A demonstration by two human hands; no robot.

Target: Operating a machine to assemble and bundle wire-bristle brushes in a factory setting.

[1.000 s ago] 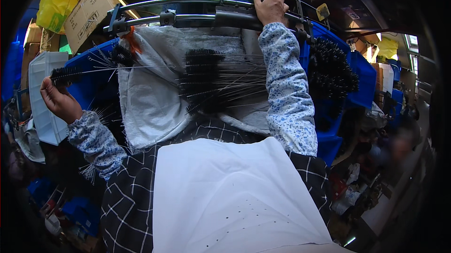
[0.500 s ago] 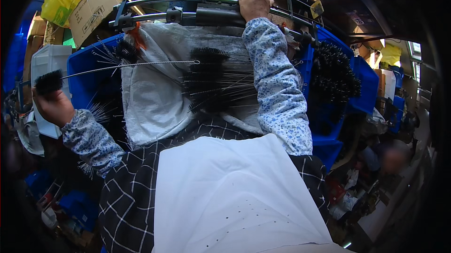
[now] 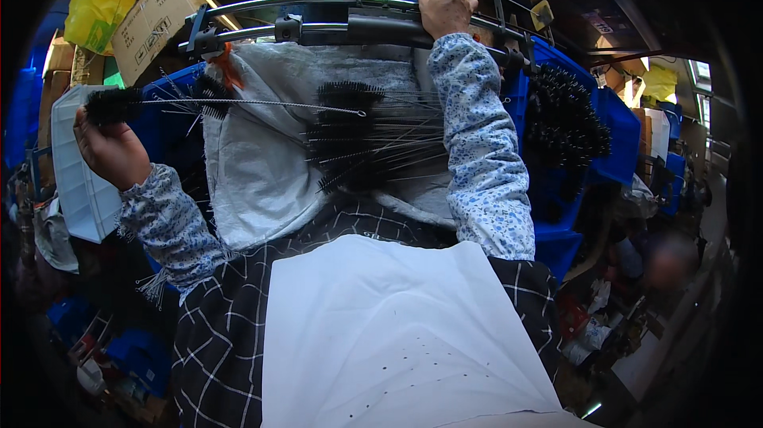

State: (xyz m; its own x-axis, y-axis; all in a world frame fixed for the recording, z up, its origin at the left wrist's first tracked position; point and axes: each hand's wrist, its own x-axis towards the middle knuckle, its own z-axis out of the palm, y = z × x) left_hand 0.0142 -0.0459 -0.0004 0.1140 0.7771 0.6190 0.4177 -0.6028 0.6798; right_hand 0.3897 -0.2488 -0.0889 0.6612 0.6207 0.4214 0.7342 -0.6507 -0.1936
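Observation:
A black-bristled wire brush [image 3: 115, 106] is in my left hand [image 3: 114, 150], its bristle head at the fingers. From there its thin twisted-wire stem runs right, ending in a small loop above the pile. My right hand [image 3: 445, 5] is at the machine's dark frame beyond the metal rails [image 3: 318, 0]. Its fingers are bent and the index points up; whatever they grip is hidden. Between my arms, several similar black brushes [image 3: 346, 138] lie on a whitish woven cloth [image 3: 254, 158], their wire stems pointing right.
Blue bins stand on both sides; the right one [image 3: 616, 142] borders a dense heap of black brushes [image 3: 564, 122]. At far left is a white plastic tray [image 3: 79, 182]. A cardboard box [image 3: 151, 27] and yellow bags [image 3: 99, 11] sit behind. Another person [image 3: 668, 261] is at the far right.
My left hand has risen and moved slightly right with the brush, and the stem now slopes down to the right. My right hand has shifted a little right along the machine.

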